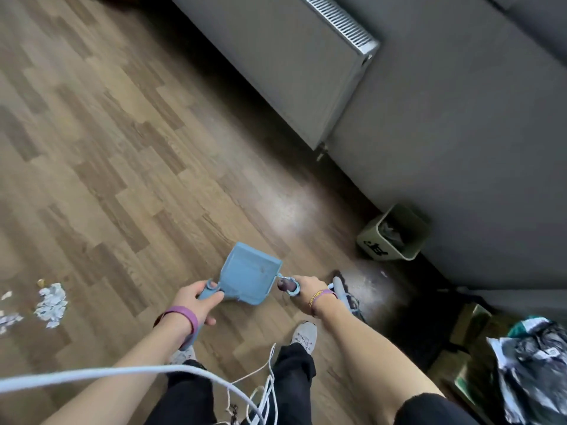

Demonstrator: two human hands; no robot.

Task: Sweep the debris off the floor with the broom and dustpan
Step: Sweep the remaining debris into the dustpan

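My left hand (196, 299) grips the handle of a blue dustpan (248, 274), held above the wooden floor with its pan pointing away from me. My right hand (306, 291) grips the blue handle end of a broom (340, 289), whose head lies low on the floor just right of my wrist. A pile of crumpled white paper debris (50, 305) lies on the floor at the far left, well apart from both tools. More scraps (9, 317) reach the left edge.
A small pale green waste bin (395, 234) with rubbish inside stands against the grey wall at right. A radiator (294, 65) hangs on the wall above. Bags and boxes (527, 363) crowd the bottom right corner. A white cable (122, 372) crosses in front of my legs.
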